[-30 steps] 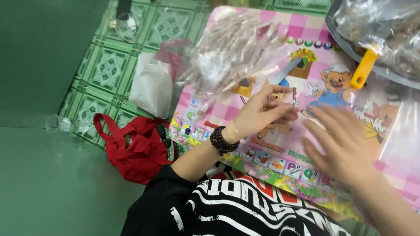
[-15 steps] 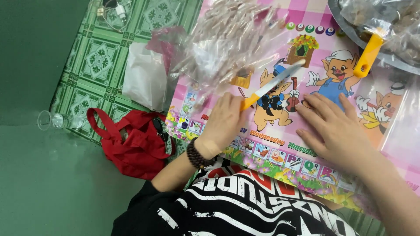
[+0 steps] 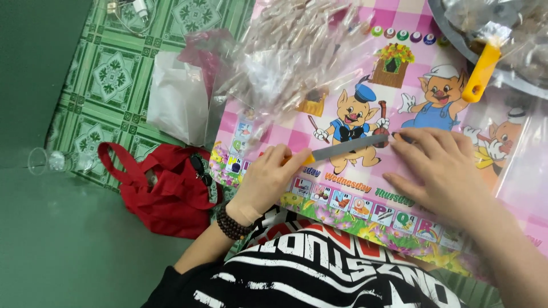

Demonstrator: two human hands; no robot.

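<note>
You are working over a pink chequered cartoon mat (image 3: 411,23) that is covering most of the floor in front of you, with a loose heap of clear plastic bags (image 3: 291,51) lying across its upper left part. Off its left edge a red cloth bag (image 3: 165,194) is sitting on the green tiles, just below a crumpled white bag (image 3: 180,100). Your right hand (image 3: 442,165) is lying palm down on the mat, fingers spread and slightly bent, gripping nothing; its fingertips are pressing down near the tip of the blade, and whether something small is pinned under them cannot be told. Your left hand (image 3: 268,177) is curling closed around the yellow handle of a knife (image 3: 348,149), thumb on top. The knife is lying nearly flat across the middle of the mat, its grey blade pointing right and its tip meeting the right fingertips. Judging from this, you are lining up a cut or scrape, with the blade placed and the other hand steadying. The next move is calling for the right fingertips to stay clear of the edge and for the blade to stay low. A second yellow-handled tool (image 3: 481,71) is resting at the upper right, well apart from both hands.
</note>
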